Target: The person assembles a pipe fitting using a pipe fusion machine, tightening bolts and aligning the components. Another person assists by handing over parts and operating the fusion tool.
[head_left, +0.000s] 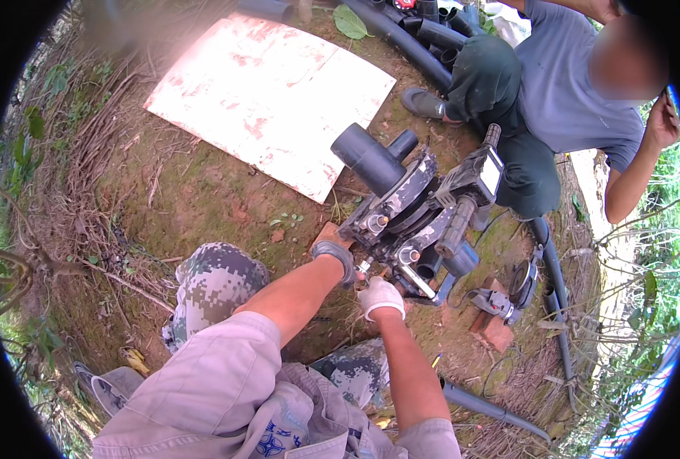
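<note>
In front of me stands a pipe welding machine with dark, paint-worn ring clamps and silver clamp bolts. A thick black plastic pipe sits in its clamps, and a narrower black stub sticks up beside it. My left hand, in a grey glove, is at the machine's near left side, with its fingers hidden. Close to its right, my right hand, in a white glove, is closed by a silver bolt low on the near side. What its fingers hold is too small to make out.
A pale board lies on the ground beyond. Another person crouches at the far right beside several black pipes. A round dark tool rests on bricks at the right. Another pipe lies lower right.
</note>
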A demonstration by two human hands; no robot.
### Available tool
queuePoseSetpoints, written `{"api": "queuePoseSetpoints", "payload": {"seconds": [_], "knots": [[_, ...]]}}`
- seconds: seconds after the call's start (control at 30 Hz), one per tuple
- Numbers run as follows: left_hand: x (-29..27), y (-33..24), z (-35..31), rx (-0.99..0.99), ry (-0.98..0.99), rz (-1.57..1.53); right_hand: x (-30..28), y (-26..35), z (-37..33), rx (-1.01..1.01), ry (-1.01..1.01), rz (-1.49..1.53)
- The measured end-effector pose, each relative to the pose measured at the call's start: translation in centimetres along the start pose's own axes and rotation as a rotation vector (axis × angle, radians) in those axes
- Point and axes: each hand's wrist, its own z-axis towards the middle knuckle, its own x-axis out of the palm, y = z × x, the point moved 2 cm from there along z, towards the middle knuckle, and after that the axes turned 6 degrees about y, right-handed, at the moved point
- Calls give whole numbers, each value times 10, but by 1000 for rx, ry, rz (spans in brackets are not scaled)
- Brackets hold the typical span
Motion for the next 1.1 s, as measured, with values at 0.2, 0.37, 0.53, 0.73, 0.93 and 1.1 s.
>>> {"api": "queuePoseSetpoints", "payload": {"seconds": [0.2,0.37,0.53,0.73,0.93,1.1], "knots": [[-3,-3,-1,-1,84,-44,1,-2,1,20,3,-14],[-8,-2,-7,-9,122,-59,-1,-2,-1,-23,-13,23],[-20,-7,-21,0,127,-39,0,-4,-1,-22,-16,23],[-16,-5,-18,-9,112,-35,3,-6,2,-29,-25,40],[-25,-9,-39,40,-176,204,-1,-5,-1,-12,-9,104],[-29,-17,-37,35,-132,238,-3,-8,-2,-13,-3,142]]}}
